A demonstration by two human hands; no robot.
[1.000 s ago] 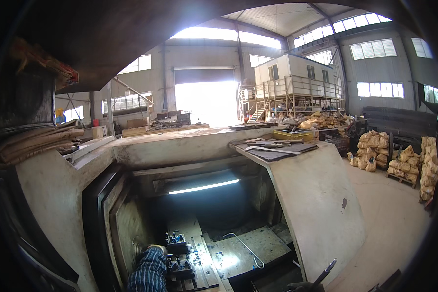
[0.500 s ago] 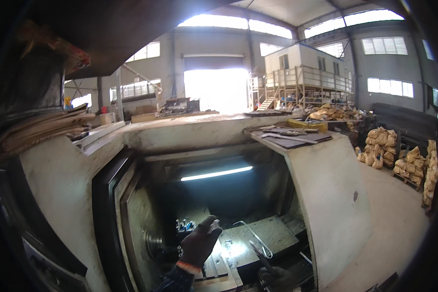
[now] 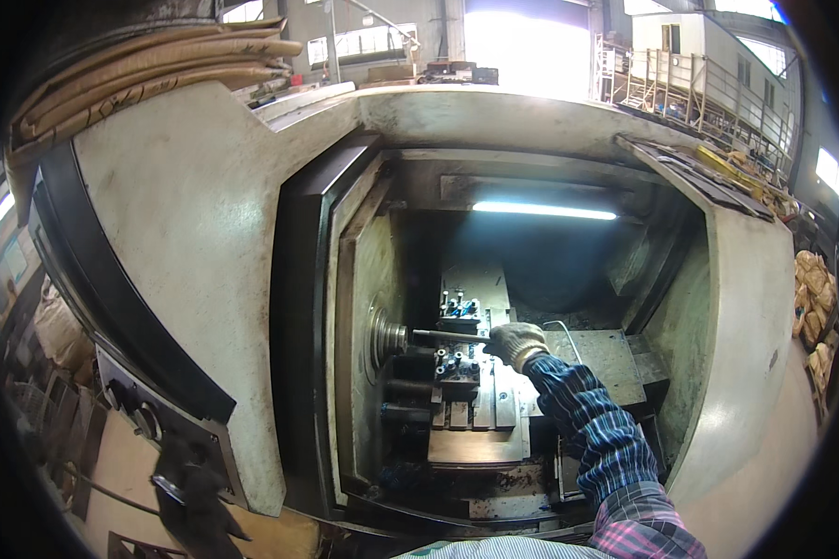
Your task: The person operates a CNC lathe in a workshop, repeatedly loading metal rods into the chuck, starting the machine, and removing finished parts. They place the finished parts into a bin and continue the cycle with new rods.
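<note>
In a striped sleeve and a pale, soiled glove, my right hand reaches into the lathe's lit work space. It is closed on a slim metal rod pointing left, its tip close to the spindle nose. Below and behind the rod stand tool posts with several bolts, on a slotted cross slide. My left hand, in a dark glove, is low at the left beside the control panel. A small shiny metal piece shows at its fingers, which are partly lost in shadow.
The pale lathe housing surrounds the opening, with a dark door edge at left. A bent metal rod lies on the bed behind my right wrist. Folded brown sacks lie on top at left, dark flat plates at right.
My left hand has left the work space and moved down to the left. My right hand has come up and inward with the rod, toward the spindle. The view has shifted left and down.
</note>
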